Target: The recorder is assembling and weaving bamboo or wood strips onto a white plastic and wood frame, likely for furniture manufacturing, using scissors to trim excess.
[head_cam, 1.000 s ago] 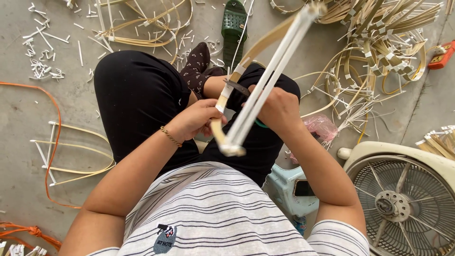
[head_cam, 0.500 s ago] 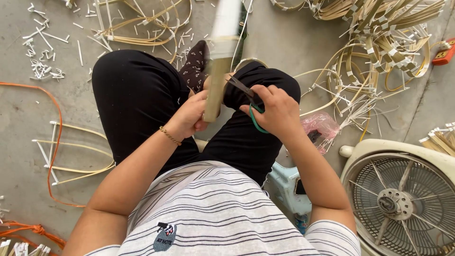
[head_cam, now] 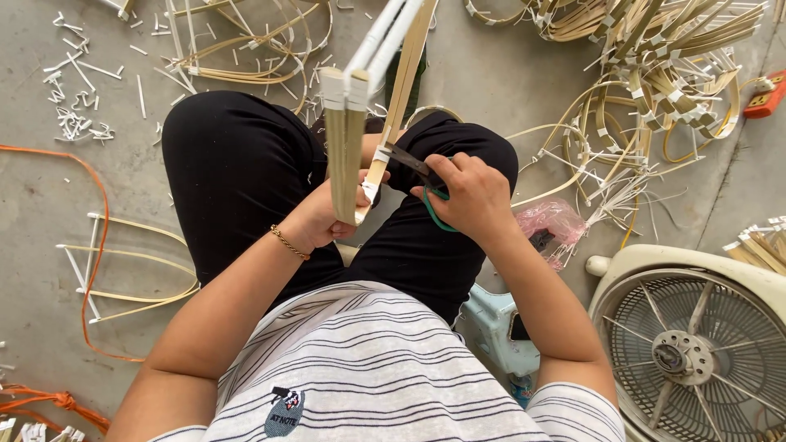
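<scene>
Over lap: strips (head_cam: 345, 139) w/ scissors (head_cam: 413, 164); cluttered floor (head_cam: 49, 213)

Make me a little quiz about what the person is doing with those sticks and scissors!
1. True or false: the right hand holds the green-handled scissors.
2. Which hand grips the bundle of bamboo strips?
3. What lies at the lower right: A) a bucket, B) a fan, C) a broom?

Key:
1. True.
2. The left hand.
3. B.
</scene>
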